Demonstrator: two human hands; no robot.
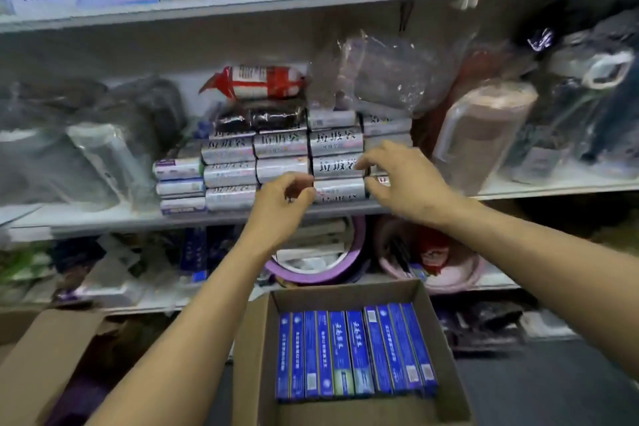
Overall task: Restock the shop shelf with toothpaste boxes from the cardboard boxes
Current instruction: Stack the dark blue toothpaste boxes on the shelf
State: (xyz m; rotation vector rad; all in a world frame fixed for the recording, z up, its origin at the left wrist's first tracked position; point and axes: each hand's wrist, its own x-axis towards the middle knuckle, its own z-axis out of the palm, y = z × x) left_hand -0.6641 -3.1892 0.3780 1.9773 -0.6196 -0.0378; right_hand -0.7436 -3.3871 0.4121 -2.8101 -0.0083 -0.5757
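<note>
both grips are up at the middle shelf (103, 214), against a stack of silver rolls (283, 145). the left grip (283, 204) has its fingers curled at the stack's face. the right grip (404, 176) brackets a roll end between finger and thumb. through the blur i cannot tell whether either one holds anything. the toothpaste boxes (356, 353) sit well below and between the two grips, in the open cardboard box (256, 356). they stand on edge, side by side, long axis running away from the person. neither grip looks clearly nearer.
</note>
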